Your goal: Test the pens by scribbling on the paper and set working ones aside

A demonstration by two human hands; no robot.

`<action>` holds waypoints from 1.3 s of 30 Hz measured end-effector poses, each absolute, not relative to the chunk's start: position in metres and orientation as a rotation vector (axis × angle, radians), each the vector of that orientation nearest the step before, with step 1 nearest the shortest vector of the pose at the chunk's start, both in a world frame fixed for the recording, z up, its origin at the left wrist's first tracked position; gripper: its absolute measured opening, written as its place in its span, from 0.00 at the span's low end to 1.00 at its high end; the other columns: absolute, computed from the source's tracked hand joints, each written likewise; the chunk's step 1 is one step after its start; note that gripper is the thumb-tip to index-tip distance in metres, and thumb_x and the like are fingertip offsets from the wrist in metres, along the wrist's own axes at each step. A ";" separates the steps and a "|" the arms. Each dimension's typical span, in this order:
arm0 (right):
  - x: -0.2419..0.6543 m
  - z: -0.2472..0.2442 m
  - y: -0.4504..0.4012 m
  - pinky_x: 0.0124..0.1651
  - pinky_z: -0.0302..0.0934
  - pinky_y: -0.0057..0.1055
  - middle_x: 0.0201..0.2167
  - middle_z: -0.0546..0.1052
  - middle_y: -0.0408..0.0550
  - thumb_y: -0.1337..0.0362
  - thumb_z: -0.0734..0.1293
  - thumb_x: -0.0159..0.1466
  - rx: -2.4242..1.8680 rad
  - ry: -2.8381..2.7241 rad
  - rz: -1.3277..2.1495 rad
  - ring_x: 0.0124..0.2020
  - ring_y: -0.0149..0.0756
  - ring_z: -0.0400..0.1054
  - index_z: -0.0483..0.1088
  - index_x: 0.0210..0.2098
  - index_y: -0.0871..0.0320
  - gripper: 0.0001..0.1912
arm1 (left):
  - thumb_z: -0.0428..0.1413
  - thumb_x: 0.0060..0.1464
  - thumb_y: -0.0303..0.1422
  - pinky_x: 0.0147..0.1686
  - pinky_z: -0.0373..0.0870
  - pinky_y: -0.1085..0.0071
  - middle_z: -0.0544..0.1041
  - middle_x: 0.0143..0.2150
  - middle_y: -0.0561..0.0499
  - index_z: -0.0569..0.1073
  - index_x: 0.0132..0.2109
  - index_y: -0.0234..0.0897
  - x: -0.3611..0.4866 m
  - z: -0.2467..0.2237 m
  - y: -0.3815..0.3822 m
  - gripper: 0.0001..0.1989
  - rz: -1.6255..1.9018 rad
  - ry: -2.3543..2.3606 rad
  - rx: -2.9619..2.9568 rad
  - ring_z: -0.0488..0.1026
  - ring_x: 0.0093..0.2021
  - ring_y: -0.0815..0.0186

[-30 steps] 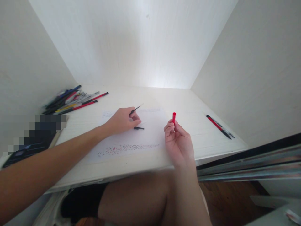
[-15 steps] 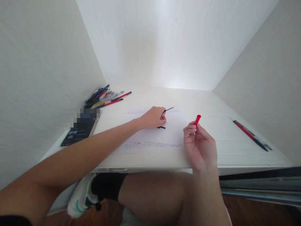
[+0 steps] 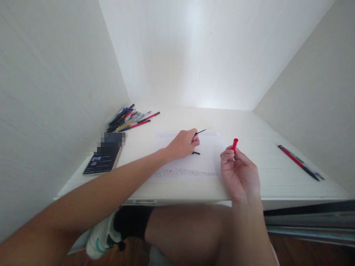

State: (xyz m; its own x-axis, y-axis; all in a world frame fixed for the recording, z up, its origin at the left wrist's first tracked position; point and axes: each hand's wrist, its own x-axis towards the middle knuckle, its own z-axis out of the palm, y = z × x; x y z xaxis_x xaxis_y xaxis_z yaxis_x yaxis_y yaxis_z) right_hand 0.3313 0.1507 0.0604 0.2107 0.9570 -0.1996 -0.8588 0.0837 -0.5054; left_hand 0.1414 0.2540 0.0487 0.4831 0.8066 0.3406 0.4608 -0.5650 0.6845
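Observation:
My left hand (image 3: 183, 144) is closed over the sheet of paper (image 3: 208, 161), pinching a thin dark pen refill (image 3: 202, 131) that points up to the right; its far end looks pale. Just below those fingers a short black piece (image 3: 196, 153), perhaps a pen cap, lies on the sheet. To the right, my right hand (image 3: 240, 173) is turned palm up above the desk. Its fingertips and thumb grip a red tubular pen part (image 3: 235, 144), upright, with a thin whitish tip showing beneath. Small dark and reddish marks run along the paper's near edge.
A pile of pens (image 3: 124, 119) sits at the back left against the wall. In front of it lies a phone (image 3: 104, 157). A red and black pen (image 3: 298, 162) rests at the right beside a clear one. Panels enclose the desk (image 3: 191, 190) on three sides.
The whole view has shifted, so the desk and both hands appear slightly further right and lower. Each hand keeps its hold, with little movement relative to the paper.

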 end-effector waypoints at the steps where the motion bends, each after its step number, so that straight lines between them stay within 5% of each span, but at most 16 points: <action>1: 0.331 0.058 0.152 0.37 0.74 0.12 0.33 0.79 0.45 0.75 0.72 0.63 -0.626 -0.208 1.320 0.30 0.22 0.73 0.76 0.39 0.60 0.06 | 0.58 0.57 0.26 0.37 0.70 0.65 0.82 0.36 0.51 0.60 0.32 0.41 0.140 0.050 0.252 0.13 0.933 1.041 2.154 0.77 0.34 0.65; 8: 0.334 0.047 0.154 0.36 0.73 0.21 0.32 0.78 0.43 0.67 0.79 0.56 -0.872 -0.392 0.854 0.31 0.25 0.73 0.77 0.33 0.60 0.09 | 0.62 0.54 0.29 0.33 0.74 0.67 0.82 0.34 0.52 0.56 0.30 0.42 0.146 0.063 0.235 0.19 1.092 0.965 1.769 0.78 0.30 0.68; 18: 0.346 0.042 0.152 0.41 0.73 0.37 0.34 0.82 0.46 0.59 0.80 0.55 -1.060 -0.683 0.787 0.32 0.32 0.74 0.77 0.37 0.58 0.14 | 0.63 0.52 0.30 0.35 0.76 0.67 0.82 0.35 0.51 0.55 0.30 0.42 0.149 0.065 0.224 0.21 1.080 0.956 1.809 0.78 0.33 0.67; 39: 0.337 0.043 0.148 0.45 0.72 0.38 0.34 0.83 0.47 0.62 0.78 0.59 -1.188 -0.966 0.815 0.36 0.36 0.77 0.78 0.37 0.56 0.09 | 0.67 0.51 0.33 0.33 0.78 0.67 0.85 0.35 0.49 0.54 0.30 0.43 0.151 0.075 0.216 0.24 1.133 0.984 1.740 0.81 0.32 0.64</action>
